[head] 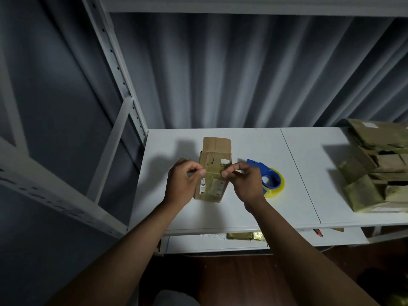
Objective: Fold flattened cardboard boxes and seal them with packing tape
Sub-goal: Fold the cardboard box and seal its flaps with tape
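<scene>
A small brown cardboard box (215,161) with white labels lies on the white shelf (220,213), its far flap open and pointing away from me. My left hand (184,184) and my right hand (245,182) hover just above the box's middle. Each pinches one end of a short strip of clear tape (213,172) stretched between thumb and forefinger across the box. A blue tape dispenser (268,177) with a yellowish roll sits on the shelf just right of my right hand, partly hidden by it.
A pile of brown cardboard boxes (375,168) fills the shelf's right end. The white metal rack upright (123,85) rises at the left. A lower shelf (209,241) holds a yellowish packet (242,236) and a red-tipped item (318,233). A grey curtain hangs behind.
</scene>
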